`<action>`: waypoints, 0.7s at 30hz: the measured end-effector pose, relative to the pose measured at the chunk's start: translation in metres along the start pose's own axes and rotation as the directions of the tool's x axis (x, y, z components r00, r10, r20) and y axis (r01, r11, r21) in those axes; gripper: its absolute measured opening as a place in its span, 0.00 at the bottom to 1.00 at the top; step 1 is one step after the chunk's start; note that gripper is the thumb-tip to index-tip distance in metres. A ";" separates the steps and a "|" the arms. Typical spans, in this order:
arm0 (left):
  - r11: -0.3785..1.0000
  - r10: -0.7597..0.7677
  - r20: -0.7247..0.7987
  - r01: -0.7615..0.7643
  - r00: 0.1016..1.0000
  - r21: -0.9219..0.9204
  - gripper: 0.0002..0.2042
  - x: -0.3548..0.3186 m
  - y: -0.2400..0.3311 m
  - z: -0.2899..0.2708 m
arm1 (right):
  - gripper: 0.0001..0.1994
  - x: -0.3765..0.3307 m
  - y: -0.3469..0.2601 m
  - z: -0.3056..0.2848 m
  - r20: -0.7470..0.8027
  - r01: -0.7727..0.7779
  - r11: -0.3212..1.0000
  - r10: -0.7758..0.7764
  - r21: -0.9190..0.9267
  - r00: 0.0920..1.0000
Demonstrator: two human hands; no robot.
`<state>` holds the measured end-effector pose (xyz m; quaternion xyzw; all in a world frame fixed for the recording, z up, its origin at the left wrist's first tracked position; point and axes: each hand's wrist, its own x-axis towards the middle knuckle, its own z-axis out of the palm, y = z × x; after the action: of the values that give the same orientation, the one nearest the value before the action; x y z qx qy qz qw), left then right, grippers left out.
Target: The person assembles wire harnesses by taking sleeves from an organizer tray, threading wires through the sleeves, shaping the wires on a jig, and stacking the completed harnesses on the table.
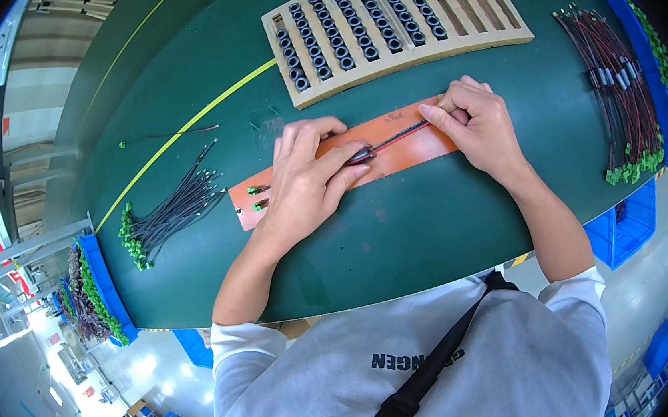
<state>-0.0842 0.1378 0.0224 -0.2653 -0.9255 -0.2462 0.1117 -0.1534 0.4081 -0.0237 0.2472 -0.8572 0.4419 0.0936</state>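
On the orange strip [404, 147], the left hand [305, 177] pinches the wire's [397, 138] ferrule end flat; the right hand's [479, 122] grip pulls its far end taut, keeping it straight.

a big dark green table [427, 242] fills most of the view. a thin yellow line [189, 126] runs across it on the left side. blue bins [626, 224] hang at the right edge of the table, and more blue bins [105, 287] sit at the near left edge. the floor [648, 287] below is pale grey and shiny. bright light shines on the floor at the near left. grey metal frames [2, 152] stand on the far left.
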 end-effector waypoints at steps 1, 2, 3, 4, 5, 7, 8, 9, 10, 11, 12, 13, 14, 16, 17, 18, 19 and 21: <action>1.000 0.005 0.002 -0.005 1.000 -0.003 0.17 -0.002 0.000 0.004 | 0.18 0.000 0.001 0.000 -0.004 -0.004 1.000 0.004 -0.003 1.000; 0.995 -0.064 0.016 0.065 0.998 -0.076 0.16 -0.005 0.000 0.008 | 0.18 0.001 0.001 0.000 0.002 -0.030 0.999 0.030 0.041 1.000; 0.980 -0.130 0.038 0.135 0.991 -0.148 0.15 -0.007 0.000 0.011 | 0.18 0.001 0.001 0.000 0.008 -0.059 0.995 0.059 0.085 0.998; 0.980 -0.124 0.042 0.129 0.991 -0.152 0.15 -0.007 0.001 0.013 | 0.18 0.000 0.001 -0.002 0.002 -0.065 0.995 0.065 0.081 0.998; 0.977 -0.138 0.016 0.139 0.990 -0.160 0.15 -0.007 0.001 0.014 | 0.18 0.000 0.001 -0.003 0.026 -0.108 0.989 0.106 0.104 0.994; 0.974 -0.153 -0.009 0.149 0.988 -0.168 0.15 -0.008 0.000 0.016 | 0.18 0.002 -0.002 -0.006 0.049 -0.152 0.980 0.147 0.126 0.988; 0.972 -0.159 -0.011 0.155 0.987 -0.174 0.14 -0.009 -0.002 0.018 | 0.18 0.002 -0.005 -0.007 0.066 -0.191 0.967 0.183 0.168 0.981; 0.970 -0.169 -0.013 0.164 0.986 -0.177 0.14 -0.010 -0.003 0.019 | 0.18 0.002 -0.006 -0.007 0.086 -0.230 0.950 0.216 0.211 0.973; 0.970 -0.170 -0.011 0.166 0.985 -0.176 0.14 -0.010 -0.003 0.019 | 0.18 0.002 -0.006 -0.006 0.087 -0.231 0.949 0.217 0.213 0.972; 0.974 -0.161 -0.022 0.155 0.987 -0.164 0.14 -0.010 -0.003 0.019 | 0.19 0.002 -0.006 -0.004 0.085 -0.243 0.942 0.229 0.234 0.970; 0.978 -0.152 -0.035 0.145 0.988 -0.152 0.13 -0.010 -0.002 0.020 | 0.20 0.002 -0.006 -0.003 0.083 -0.253 0.934 0.239 0.253 0.967; 0.977 -0.156 -0.035 0.149 0.987 -0.152 0.13 -0.010 -0.001 0.021 | 0.20 0.001 -0.004 -0.001 0.087 -0.252 0.934 0.238 0.254 0.967; 0.981 -0.142 -0.054 0.133 0.988 -0.138 0.13 -0.009 0.000 0.023 | 0.20 -0.001 -0.001 0.001 0.049 -0.198 0.954 0.192 0.227 0.980; 0.985 -0.135 -0.075 0.125 0.988 -0.120 0.14 -0.009 0.000 0.024 | 0.21 -0.001 -0.001 0.003 0.019 -0.140 0.969 0.139 0.203 0.990; 0.983 -0.140 -0.079 0.129 0.987 -0.130 0.14 -0.008 0.000 0.024 | 0.21 -0.001 -0.002 0.002 0.013 -0.143 0.970 0.143 0.197 0.990; 0.981 -0.144 -0.081 0.132 0.986 -0.140 0.14 -0.007 0.000 0.023 | 0.21 0.000 -0.004 0.002 0.007 -0.146 0.971 0.147 0.191 0.989; 0.981 -0.149 -0.081 0.137 0.986 -0.136 0.14 -0.008 -0.001 0.022 | 0.21 0.001 -0.005 0.002 0.011 -0.145 0.970 0.146 0.195 0.989; 0.966 -0.186 -0.079 0.168 0.979 -0.195 0.13 -0.007 -0.001 0.022 | 0.20 0.001 -0.005 0.003 0.000 -0.137 0.977 0.139 0.161 0.990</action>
<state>-0.0810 0.1452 0.0008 -0.1787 -0.9117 -0.3536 0.1086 -0.1516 0.4034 -0.0218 0.1913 -0.8335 0.5162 0.0473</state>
